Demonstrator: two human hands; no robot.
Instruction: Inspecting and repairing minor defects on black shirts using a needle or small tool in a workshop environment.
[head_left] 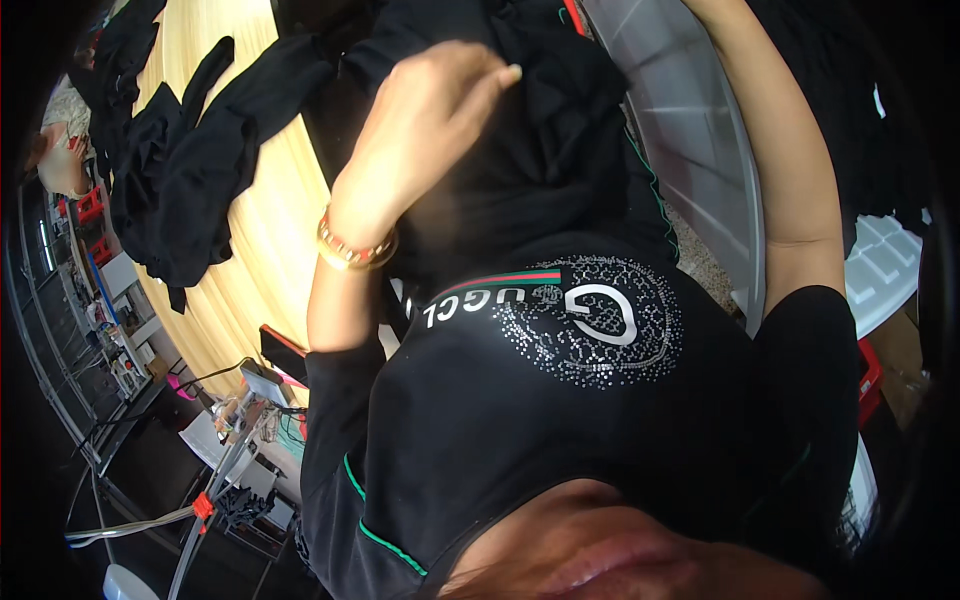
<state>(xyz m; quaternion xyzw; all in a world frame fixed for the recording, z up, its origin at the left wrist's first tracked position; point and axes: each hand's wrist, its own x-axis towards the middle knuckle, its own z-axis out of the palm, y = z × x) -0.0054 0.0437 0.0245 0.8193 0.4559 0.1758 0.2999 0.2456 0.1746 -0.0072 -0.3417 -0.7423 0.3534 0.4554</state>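
Note:
My left hand (425,125), with gold-coloured bracelets at its wrist, is raised over black fabric (560,150) heaped across my lap. Its back faces up and its fingers are curled together, one fingertip showing at the far side. Whatever those fingers may hold is hidden beneath them. On the right, my right forearm stretches away past a translucent grey-white plastic bin (690,130); the hand lies beyond the top edge of the view.
Black garments (195,180) lie crumpled on a pale yellow wooden tabletop (285,205) at the left. More black cloth (860,120) hangs at the far right, above a white plastic crate (885,275). Metal frames and cables stand at the lower left.

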